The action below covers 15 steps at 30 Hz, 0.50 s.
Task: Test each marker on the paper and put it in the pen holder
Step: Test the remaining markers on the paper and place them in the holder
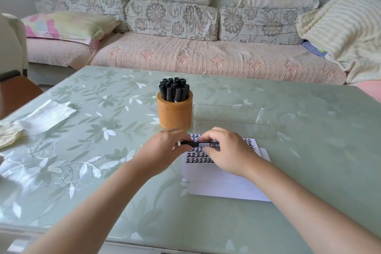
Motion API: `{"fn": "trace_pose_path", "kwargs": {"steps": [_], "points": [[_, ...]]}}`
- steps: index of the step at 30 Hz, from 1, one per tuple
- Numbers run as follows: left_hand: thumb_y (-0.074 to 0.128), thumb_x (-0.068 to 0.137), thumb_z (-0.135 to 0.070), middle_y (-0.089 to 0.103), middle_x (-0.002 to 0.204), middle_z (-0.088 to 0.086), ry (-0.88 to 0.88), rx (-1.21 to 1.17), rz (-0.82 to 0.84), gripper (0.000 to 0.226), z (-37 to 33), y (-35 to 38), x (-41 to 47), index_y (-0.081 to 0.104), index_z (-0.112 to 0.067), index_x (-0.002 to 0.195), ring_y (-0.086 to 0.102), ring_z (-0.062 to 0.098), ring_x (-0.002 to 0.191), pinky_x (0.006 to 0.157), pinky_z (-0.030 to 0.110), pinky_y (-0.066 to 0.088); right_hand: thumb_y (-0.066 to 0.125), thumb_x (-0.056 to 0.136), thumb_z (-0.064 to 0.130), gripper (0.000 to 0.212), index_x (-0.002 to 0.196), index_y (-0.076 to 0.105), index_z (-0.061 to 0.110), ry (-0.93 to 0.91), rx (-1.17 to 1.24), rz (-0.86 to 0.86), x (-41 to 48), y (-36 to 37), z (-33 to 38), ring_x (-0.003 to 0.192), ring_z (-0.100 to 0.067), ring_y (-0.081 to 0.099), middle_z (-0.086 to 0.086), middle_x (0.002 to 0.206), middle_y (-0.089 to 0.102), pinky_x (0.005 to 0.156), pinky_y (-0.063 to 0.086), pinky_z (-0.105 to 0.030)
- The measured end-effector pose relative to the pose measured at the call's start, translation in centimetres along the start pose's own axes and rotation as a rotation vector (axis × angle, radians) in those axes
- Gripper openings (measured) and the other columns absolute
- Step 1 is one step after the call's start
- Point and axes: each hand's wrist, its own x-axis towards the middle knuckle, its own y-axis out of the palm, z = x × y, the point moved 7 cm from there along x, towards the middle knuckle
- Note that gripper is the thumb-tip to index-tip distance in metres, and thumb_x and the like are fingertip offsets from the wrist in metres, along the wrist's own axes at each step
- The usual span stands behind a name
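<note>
A black marker (201,144) lies level between my two hands, just above the white paper (218,173). My left hand (162,148) grips its capped left end. My right hand (226,150) holds its labelled barrel. Rows of black test marks cover the paper's upper part, partly hidden by my hands. The orange pen holder (174,112) stands behind my hands, with several black markers (175,88) upright in it.
A clear plastic tray (228,114) lies to the right of the holder. Crumpled plastic and cloth (37,118) sit at the table's left edge. The table (103,150) has a green floral cover. A sofa (185,53) runs along the far side.
</note>
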Motion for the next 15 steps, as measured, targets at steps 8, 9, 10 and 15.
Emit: {"fn": "trace_pose_path", "kwargs": {"steps": [8, 9, 10, 15], "points": [[0.063, 0.091, -0.028, 0.057, 0.077, -0.007, 0.041, 0.007, -0.074, 0.01, -0.5, -0.9, 0.0, 0.072, -0.025, 0.092, 0.052, 0.01, 0.072, 0.064, 0.035, 0.045, 0.077, 0.081, 0.023, 0.014, 0.093, 0.071, 0.021, -0.032, 0.0, -0.103, 0.3, -0.7, 1.0, 0.079, -0.006, 0.056, 0.016, 0.085, 0.063, 0.069, 0.04, -0.013], [0.062, 0.09, -0.029, 0.058, 0.077, -0.005, 0.047, 0.005, -0.083, 0.012, -0.6, -1.0, -0.1, 0.073, -0.024, 0.091, 0.052, 0.011, 0.072, 0.064, 0.036, 0.045, 0.077, 0.081, 0.026, 0.013, 0.092, 0.072, 0.023, -0.025, -0.011, -0.1, 0.3, -0.8, 1.2, 0.078, -0.008, 0.056, 0.015, 0.085, 0.064, 0.069, 0.043, -0.021], [0.061, 0.089, -0.031, 0.058, 0.076, -0.004, 0.051, 0.002, -0.09, 0.014, -0.7, -1.1, -0.2, 0.073, -0.023, 0.091, 0.053, 0.012, 0.072, 0.064, 0.036, 0.045, 0.075, 0.082, 0.028, 0.011, 0.092, 0.072, 0.024, -0.021, -0.022, -0.09, 0.3, -0.9, 1.4, 0.077, -0.01, 0.056, 0.014, 0.084, 0.065, 0.069, 0.044, -0.027], [0.063, 0.088, -0.029, 0.058, 0.075, -0.008, 0.088, 0.011, -0.111, 0.013, -1.0, -1.5, -0.6, 0.074, -0.024, 0.09, 0.052, 0.009, 0.073, 0.063, 0.024, 0.042, 0.062, 0.093, 0.037, 0.016, 0.098, 0.073, 0.027, -0.036, -0.054, 0.031, 0.1, -0.3, 2.1, 0.072, -0.013, 0.053, 0.01, 0.076, 0.061, 0.066, 0.042, -0.032]]}}
